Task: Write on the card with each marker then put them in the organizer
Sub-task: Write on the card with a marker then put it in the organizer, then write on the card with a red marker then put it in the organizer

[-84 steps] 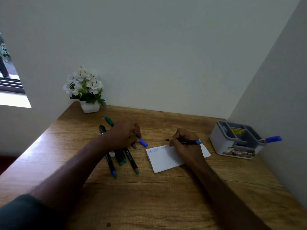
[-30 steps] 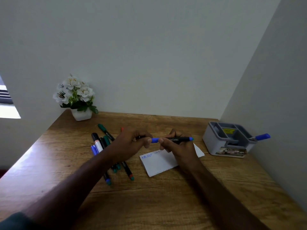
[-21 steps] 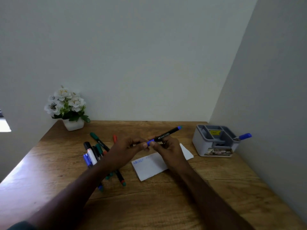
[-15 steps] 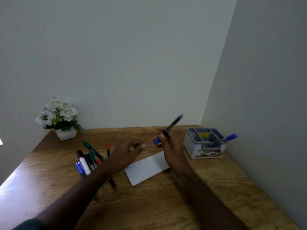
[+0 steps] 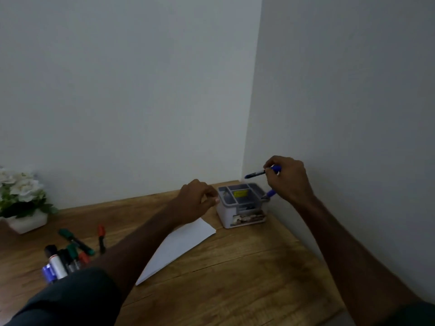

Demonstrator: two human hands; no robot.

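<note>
My right hand (image 5: 288, 180) grips a capped black marker with blue ends (image 5: 256, 173), holding it level above the grey organizer (image 5: 242, 212) in the table's far right corner. Another blue-capped marker (image 5: 270, 193) leans out of the organizer's right side. My left hand (image 5: 196, 203) hovers just left of the organizer, fingers curled loosely around nothing. The white card (image 5: 181, 245) lies on the wooden table partly under my left forearm. A pile of several markers (image 5: 68, 255) with green, red, blue and white parts lies at the left.
A white pot of white flowers (image 5: 21, 203) stands at the far left by the back wall. The right wall runs close beside the organizer. The wooden table (image 5: 235, 278) has bare surface in front of the card.
My right hand finished writing, the cap went back on the blue marker, and the hand carried it right and up over the organizer. My left hand followed toward the organizer.
</note>
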